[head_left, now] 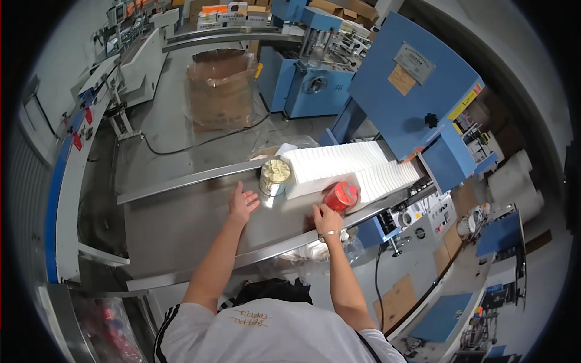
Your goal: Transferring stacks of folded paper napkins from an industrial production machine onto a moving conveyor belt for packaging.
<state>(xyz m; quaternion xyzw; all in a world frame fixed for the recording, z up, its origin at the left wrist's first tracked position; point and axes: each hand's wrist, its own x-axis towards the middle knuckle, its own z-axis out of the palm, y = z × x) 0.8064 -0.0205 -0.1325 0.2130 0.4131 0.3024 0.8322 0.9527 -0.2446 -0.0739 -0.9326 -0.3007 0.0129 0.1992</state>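
One red can (344,195) just fwd & rt of R grip (327,219).

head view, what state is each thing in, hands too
Left hand: open, empty
Right hand: fingers curled beside the red cylinder; grip unclear
Red cylinder: at the end of a white row; tilt unclear
Gold-topped cylinder: standing on the metal surface
White pieces: lined up in two rows
Cardboard box: open-topped

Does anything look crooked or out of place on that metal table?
Nothing stands out as spilled or damaged. One unevenness: the far white row reaches farther left than the near white row, so their ends don't line up. The red can sits by the near one's end.
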